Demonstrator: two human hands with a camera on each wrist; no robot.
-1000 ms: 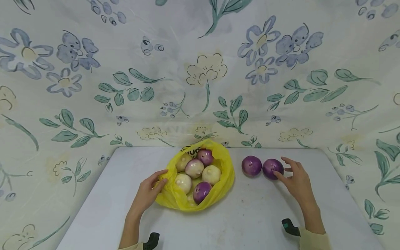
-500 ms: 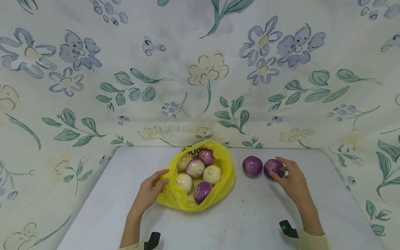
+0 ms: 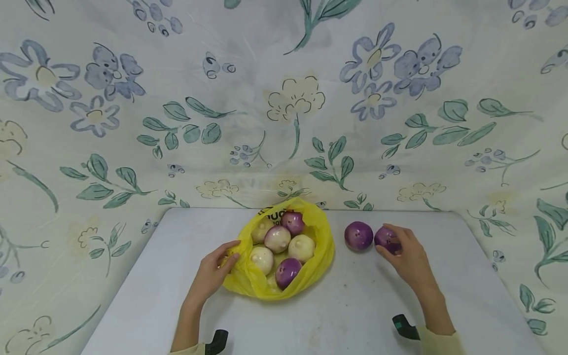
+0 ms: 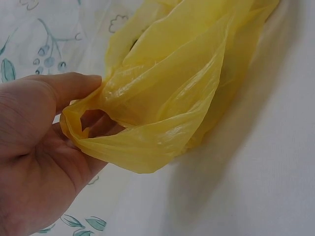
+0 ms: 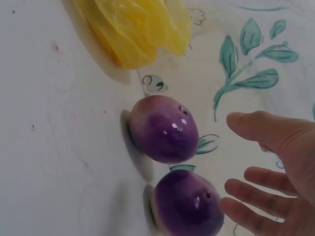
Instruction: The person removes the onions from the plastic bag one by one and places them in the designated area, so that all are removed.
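A yellow plastic bag [image 3: 326,256] sits with its mouth wide on the table, holding several round white and purple turnips [image 3: 301,248]. At its left rim, my left hand [image 3: 208,276] pinches the thin plastic between thumb and fingers; in the left wrist view, a fold of the bag [image 4: 147,142] loops over those fingers. To the right of the bag, two glossy purple turnips lie side by side, a left one [image 3: 358,236] and a right one [image 3: 384,236]. My right hand [image 3: 410,259] hovers over the right turnip, thumb and fingers spread; the right wrist view shows its fingers loosely extended beside this turnip [image 5: 187,204].
The white tabletop [image 3: 337,315] carries a few small dark specks. Behind it, a flower-patterned cloth [image 3: 248,98] rises along the back edge and surrounds the sides.
My right hand has moved left, from the right side of the right-hand turnip to over it. The left hand keeps its hold on the bag's rim, and the turnips stay put.
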